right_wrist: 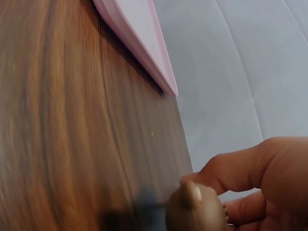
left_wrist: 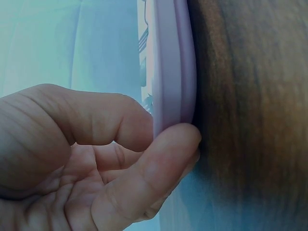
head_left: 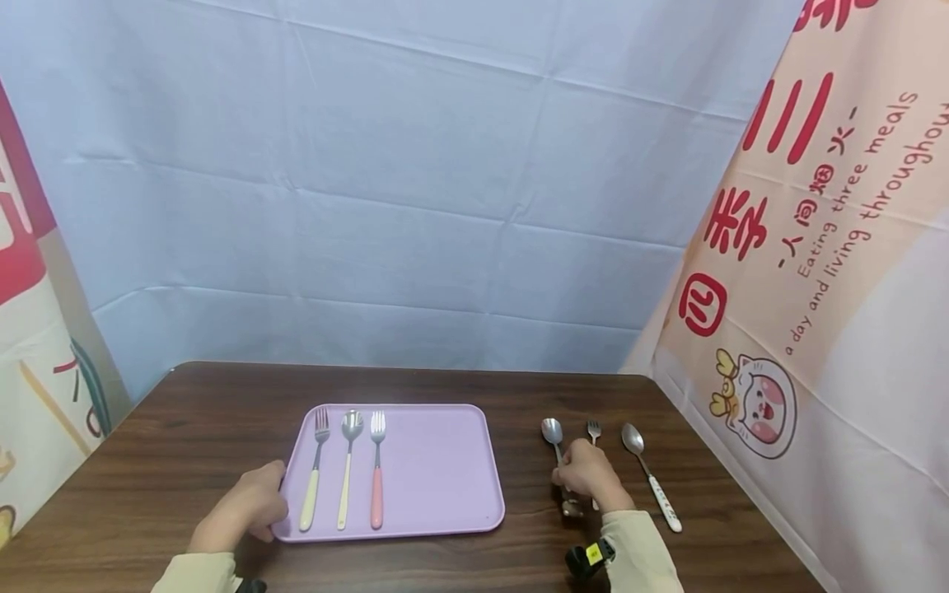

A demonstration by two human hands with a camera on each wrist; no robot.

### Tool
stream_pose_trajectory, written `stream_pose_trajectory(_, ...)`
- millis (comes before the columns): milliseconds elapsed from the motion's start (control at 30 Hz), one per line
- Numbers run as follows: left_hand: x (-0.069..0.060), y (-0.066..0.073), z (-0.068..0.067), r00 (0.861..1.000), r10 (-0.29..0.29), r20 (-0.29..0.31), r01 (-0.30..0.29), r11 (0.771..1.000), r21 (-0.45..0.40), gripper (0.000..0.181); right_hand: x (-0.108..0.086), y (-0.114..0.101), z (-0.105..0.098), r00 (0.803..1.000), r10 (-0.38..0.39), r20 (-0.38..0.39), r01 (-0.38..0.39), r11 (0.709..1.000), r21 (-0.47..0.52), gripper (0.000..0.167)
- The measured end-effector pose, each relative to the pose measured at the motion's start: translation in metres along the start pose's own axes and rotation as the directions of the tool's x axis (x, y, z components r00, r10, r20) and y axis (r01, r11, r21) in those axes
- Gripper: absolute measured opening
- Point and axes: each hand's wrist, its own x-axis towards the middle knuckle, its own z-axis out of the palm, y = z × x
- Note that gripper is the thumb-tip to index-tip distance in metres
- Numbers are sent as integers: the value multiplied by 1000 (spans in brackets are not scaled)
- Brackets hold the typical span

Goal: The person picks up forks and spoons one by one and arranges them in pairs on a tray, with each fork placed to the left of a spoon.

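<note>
Gripping with curled left fingers [left_wrist: 163, 156] the left rim of a smooth lilac tray [head_left: 445, 469], round-cornered and set on the dark wooden surface [head_left: 408, 568], with a cream-handled fork [head_left: 310, 498], a cream-handled spoon [head_left: 344, 494] and a pink-handled fork [head_left: 376, 498] inside. Pinching with closed right fingers [right_wrist: 236, 168] a shiny silver spoon [head_left: 552, 430], right of the tray, near a small fork [head_left: 594, 429]; seems to end in a rounded brown handle, though blurred.

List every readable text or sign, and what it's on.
"Eating three meals a day and living throughou": right cloth, cut off by frame.
"四季三": same cloth; next character cropped.
"人间烟火": same cloth.
Unreadable: white-handled spoon, yellow label, too small; left cloth, cropped.
</note>
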Motion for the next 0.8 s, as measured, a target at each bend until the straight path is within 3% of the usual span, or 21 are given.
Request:
stream_pose_trajectory(233,-1,1,0,1000,-4,1,4,1000,3,31,1,-10,10,998,-59,-24,60,998,25,34)
stream_pose_trajectory(800,0,2,-1,1000,-11,13,11,1000,-1,31,3,-39,32,996,-93,-9,93,992,81,20)
